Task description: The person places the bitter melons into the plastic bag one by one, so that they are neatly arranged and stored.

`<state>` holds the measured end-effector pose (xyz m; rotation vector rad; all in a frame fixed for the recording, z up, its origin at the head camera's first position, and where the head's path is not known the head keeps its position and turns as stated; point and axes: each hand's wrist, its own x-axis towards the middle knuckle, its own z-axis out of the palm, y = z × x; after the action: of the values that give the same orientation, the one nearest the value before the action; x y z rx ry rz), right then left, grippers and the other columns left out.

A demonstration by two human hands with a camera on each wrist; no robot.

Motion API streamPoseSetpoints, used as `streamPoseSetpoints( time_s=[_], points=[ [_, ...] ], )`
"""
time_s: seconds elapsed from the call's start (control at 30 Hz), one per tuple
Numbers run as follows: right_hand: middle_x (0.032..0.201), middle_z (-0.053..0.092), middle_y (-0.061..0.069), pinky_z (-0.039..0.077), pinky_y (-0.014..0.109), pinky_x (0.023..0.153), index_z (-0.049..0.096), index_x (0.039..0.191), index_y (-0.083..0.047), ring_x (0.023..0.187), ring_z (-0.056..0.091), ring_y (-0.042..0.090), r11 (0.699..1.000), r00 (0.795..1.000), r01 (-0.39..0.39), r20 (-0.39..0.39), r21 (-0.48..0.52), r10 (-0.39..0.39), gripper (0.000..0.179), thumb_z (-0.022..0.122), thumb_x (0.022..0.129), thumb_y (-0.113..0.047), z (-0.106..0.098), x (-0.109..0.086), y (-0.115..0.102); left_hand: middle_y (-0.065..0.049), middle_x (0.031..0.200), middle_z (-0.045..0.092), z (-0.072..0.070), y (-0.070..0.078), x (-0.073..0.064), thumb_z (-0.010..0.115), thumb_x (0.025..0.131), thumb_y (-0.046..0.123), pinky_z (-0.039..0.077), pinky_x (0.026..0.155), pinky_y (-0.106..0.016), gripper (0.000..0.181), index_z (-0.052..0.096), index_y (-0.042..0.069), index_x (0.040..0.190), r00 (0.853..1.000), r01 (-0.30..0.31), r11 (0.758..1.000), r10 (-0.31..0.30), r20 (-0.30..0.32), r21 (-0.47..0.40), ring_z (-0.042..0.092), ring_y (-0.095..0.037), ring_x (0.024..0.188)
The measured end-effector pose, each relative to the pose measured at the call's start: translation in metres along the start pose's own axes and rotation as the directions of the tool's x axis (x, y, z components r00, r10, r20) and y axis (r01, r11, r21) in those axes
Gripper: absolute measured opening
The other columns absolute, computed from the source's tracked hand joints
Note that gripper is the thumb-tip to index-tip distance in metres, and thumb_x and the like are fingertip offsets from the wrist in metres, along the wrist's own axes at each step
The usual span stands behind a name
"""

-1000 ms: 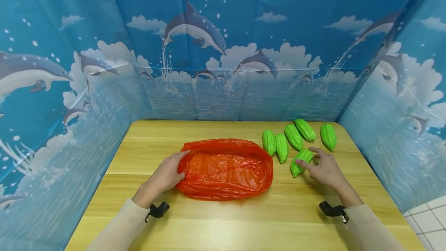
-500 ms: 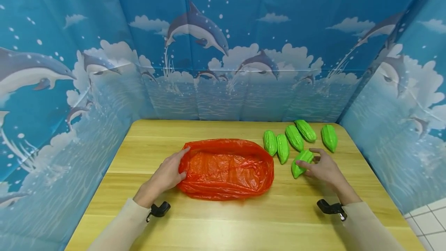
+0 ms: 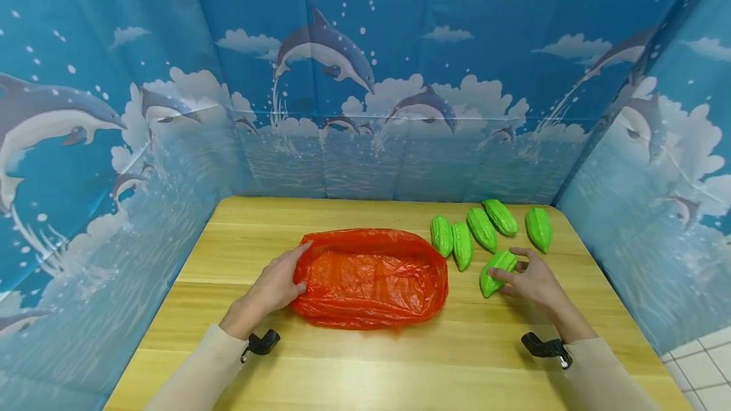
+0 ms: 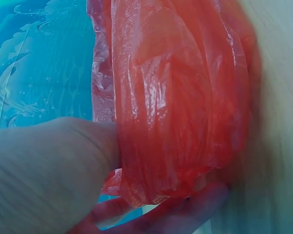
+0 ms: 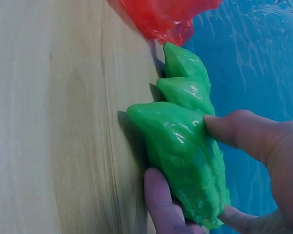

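Note:
In the head view, a red plastic bag [image 3: 365,316] lies on the table with its mouth spread wide. My left hand [image 3: 276,281] grips its left rim; the left wrist view shows the thumb over the bag's edge [image 4: 176,107] and the other fingers behind. Right of the bag, my right hand [image 3: 531,279] holds a ridged green bitter melon [image 3: 495,274] between thumb and fingers. Seen from the right wrist, the thumb presses one side of this bitter melon [image 5: 178,146], while fingers curl around the opposite side, low near the wood.
Several more green bitter melons [image 3: 481,229] lie toward the table's back right, one of them [image 3: 539,229] apart near the right corner. A blue dolphin-printed curtain [image 3: 365,81] encloses the wooden table [image 3: 365,366] at the back and sides.
My right thumb and fingers have closed in on the bitter melon, which has shifted slightly toward me. The left hand stays on the bag's rim. The head view has tilted a little.

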<state>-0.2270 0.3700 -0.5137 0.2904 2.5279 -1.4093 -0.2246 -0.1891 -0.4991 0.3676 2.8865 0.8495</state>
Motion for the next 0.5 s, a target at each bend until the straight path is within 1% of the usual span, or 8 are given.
streamPoseSetpoints(
  time_s=[0.1, 0.27, 0.33, 0.5],
  points=[
    [0.173, 0.024, 0.056, 0.073, 0.034, 0.089, 0.004, 0.182, 0.009, 0.108, 0.085, 0.024, 1.000, 1.000, 0.006, -0.013, 0.015, -0.006, 0.114, 0.081, 0.111, -0.036, 0.001, 0.000, 0.002, -0.027, 0.177, 0.054, 0.001, -0.001, 0.001, 0.083, 0.101, 0.000, 0.052, 0.130, -0.072, 0.091, 0.042, 0.009, 0.181, 1.000, -0.008, 1.000, 0.008, -0.008, 0.012, 0.057, -0.054, 0.159],
    [0.174, 0.019, 0.058, 0.073, 0.039, 0.094, 0.001, 0.182, 0.010, 0.102, 0.088, 0.027, 1.000, 1.000, 0.012, -0.004, 0.023, -0.012, 0.116, 0.081, 0.112, -0.037, 0.003, -0.006, 0.003, -0.027, 0.174, 0.058, 0.003, -0.001, -0.001, 0.085, 0.100, 0.001, 0.053, 0.128, -0.073, 0.089, 0.045, 0.009, 0.179, 1.000, -0.007, 0.999, 0.007, -0.018, 0.031, 0.060, -0.053, 0.156],
    [0.175, 0.016, 0.059, 0.073, 0.040, 0.095, 0.000, 0.182, 0.010, 0.103, 0.088, 0.028, 0.999, 1.000, 0.018, -0.004, 0.030, -0.018, 0.116, 0.080, 0.112, -0.037, 0.001, -0.011, 0.001, -0.027, 0.173, 0.059, 0.004, 0.001, -0.002, 0.086, 0.100, 0.002, 0.054, 0.127, -0.074, 0.088, 0.046, 0.009, 0.179, 1.000, -0.005, 1.000, 0.005, -0.023, 0.028, 0.061, -0.053, 0.155],
    [0.177, 0.016, 0.056, 0.073, 0.038, 0.096, 0.000, 0.182, 0.009, 0.110, 0.085, 0.027, 0.997, 0.999, 0.035, -0.011, 0.065, -0.034, 0.114, 0.079, 0.113, -0.036, -0.009, -0.025, -0.011, -0.026, 0.172, 0.060, 0.006, 0.009, -0.004, 0.086, 0.100, 0.002, 0.055, 0.124, -0.076, 0.088, 0.047, 0.009, 0.178, 0.999, -0.012, 1.000, 0.013, -0.034, 0.027, 0.063, -0.052, 0.153]
  ],
)
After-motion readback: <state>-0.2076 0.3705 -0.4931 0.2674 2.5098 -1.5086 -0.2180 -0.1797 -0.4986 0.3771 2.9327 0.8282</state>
